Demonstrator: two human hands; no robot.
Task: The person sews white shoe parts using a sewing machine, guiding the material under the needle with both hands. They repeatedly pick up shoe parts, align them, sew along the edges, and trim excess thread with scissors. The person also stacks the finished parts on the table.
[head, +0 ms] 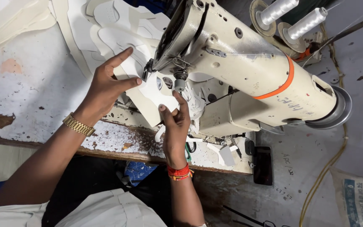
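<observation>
A cream sewing machine (248,71) with an orange band lies across the worn white table (30,96). Under its needle area sits a white cut piece (158,94) of material. My left hand (108,86), with a gold watch on the wrist, presses fingers on the piece's left edge beside the presser foot. My right hand (175,126), with red and orange threads at the wrist, pinches the piece's near edge just below the needle. The needle itself is hidden by the machine head.
A pile of white cut pieces (114,25) lies behind the left hand. Two white thread cones (293,19) stand at the back right. A black phone (262,164) rests near the table edge. A yellow cord (328,168) hangs at the right, beside a printed sack (360,199).
</observation>
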